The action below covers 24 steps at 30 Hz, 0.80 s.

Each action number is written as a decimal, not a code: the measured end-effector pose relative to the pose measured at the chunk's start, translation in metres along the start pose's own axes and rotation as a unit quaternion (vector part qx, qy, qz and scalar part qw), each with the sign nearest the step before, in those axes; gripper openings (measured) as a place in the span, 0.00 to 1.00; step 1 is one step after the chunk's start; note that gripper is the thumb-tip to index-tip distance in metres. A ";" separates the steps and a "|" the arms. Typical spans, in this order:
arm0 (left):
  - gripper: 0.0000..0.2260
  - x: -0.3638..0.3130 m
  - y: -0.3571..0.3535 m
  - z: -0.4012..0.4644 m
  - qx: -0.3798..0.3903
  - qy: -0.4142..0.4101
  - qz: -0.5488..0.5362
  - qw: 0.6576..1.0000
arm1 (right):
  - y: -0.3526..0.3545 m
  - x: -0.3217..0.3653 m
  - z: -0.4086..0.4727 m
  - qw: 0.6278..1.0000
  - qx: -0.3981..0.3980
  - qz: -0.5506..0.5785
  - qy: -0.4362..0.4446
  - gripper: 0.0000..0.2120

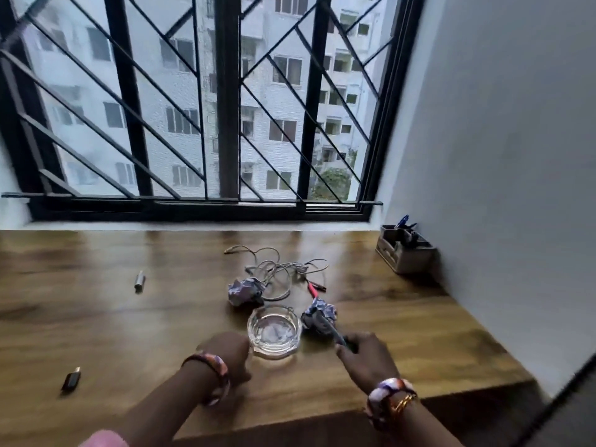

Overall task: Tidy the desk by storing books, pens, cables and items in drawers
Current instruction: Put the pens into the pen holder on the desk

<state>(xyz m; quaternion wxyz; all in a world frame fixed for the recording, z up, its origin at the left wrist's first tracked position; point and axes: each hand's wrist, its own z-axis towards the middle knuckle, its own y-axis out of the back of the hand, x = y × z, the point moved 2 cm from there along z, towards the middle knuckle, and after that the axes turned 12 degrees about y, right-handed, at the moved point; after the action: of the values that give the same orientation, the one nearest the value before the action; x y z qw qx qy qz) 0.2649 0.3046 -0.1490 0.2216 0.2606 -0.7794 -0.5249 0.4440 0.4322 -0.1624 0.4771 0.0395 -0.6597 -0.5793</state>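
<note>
On the wooden desk (96,317) my right hand (364,359) grips a dark pen (325,327) whose tip lies against a crumpled paper ball (322,312). My left hand (225,356) rests beside a clear glass ashtray (274,332), fingers curled at its left rim; whether it holds the ashtray is unclear. A second crumpled paper ball (245,290) lies behind the ashtray. A tangle of grey cables (277,266) with a red clip (312,289) spreads further back.
A small silver cylinder (139,281) lies at the left middle of the desk, a black USB adapter (71,379) near the front left. A wooden organiser (404,250) with pens stands in the back right corner by the wall. A barred window runs behind.
</note>
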 end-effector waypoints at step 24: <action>0.06 -0.184 0.141 0.214 -0.077 -0.345 -0.042 0.935 | 0.154 -0.088 0.161 0.968 -0.236 0.087 0.022 0.08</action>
<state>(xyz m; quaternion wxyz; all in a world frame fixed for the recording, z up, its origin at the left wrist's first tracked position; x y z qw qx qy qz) 0.2492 0.6161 -0.1059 -0.0635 0.0780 -0.7534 -0.6498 0.4598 0.6529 -0.0701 0.5356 -0.1187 -0.4947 -0.6740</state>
